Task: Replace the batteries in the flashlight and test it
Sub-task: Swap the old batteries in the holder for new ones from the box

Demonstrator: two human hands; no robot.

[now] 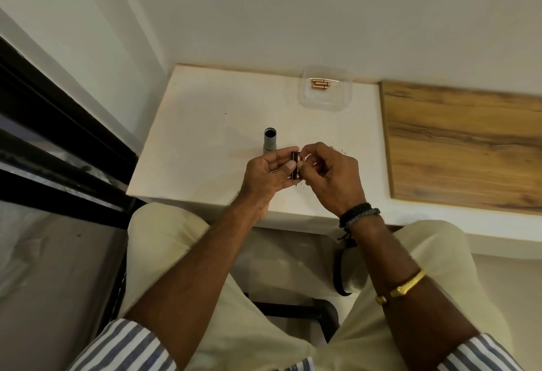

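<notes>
Flashlight body [270,141]: standing open-ended at frame centre on the tabletop [205,124], empty as far as visible. Battery holder [294,165]: left hand [264,178] is cradling it; right hand [331,172] is pinching a battery at it. Spare batteries [320,84] are lying in the clear tray [325,103], upper right. Reassembly and testing are remaining.

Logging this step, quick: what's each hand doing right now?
Left hand: closed, holding the black battery holder.
Right hand: fingertips pinched at the holder; cannot tell what they grip.
</notes>
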